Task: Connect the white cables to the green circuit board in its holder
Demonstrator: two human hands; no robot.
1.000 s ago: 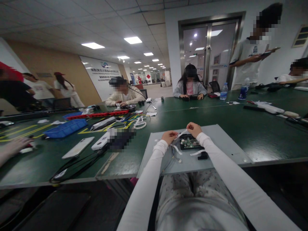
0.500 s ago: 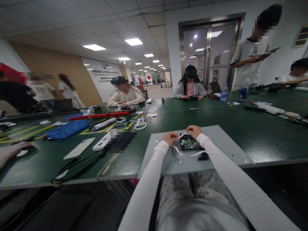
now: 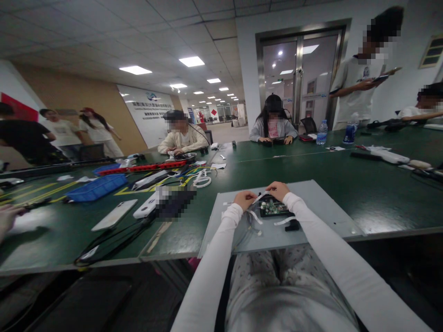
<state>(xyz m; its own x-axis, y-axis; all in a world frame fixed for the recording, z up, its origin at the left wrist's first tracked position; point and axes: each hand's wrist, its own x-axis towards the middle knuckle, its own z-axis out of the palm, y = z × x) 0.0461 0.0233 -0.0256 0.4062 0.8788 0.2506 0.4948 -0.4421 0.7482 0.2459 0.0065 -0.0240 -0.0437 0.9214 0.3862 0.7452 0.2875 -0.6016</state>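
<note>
A short white flat strip (image 3: 259, 198), possibly ribbon cable or tape, stretches between my two hands. My left hand (image 3: 245, 199) pinches its near left end, and my right hand (image 3: 278, 190) pinches the far right end. Just below the strip, a green circuit board (image 3: 276, 207) sits in a black housing. A second white strip (image 3: 255, 216) curves beside the housing's left side, and another white strip (image 3: 284, 220) lies in front of it. Thin wires (image 3: 248, 232) with small pale connectors rest near my left wrist. A small black part (image 3: 292, 225) lies by my right forearm.
Everything I handle is on a grey board (image 3: 327, 210) on the green table (image 3: 384, 184). To the left are a white phone (image 3: 115, 215), another white device (image 3: 149, 204), black cables (image 3: 116, 240) and a blue tray (image 3: 98, 186). A co-worker's hand (image 3: 7, 219) is at far left.
My hands keep their pinch on the white strip; my right hand has shifted very slightly left. The co-worker's hand at far left has drawn back toward the picture's edge.
</note>
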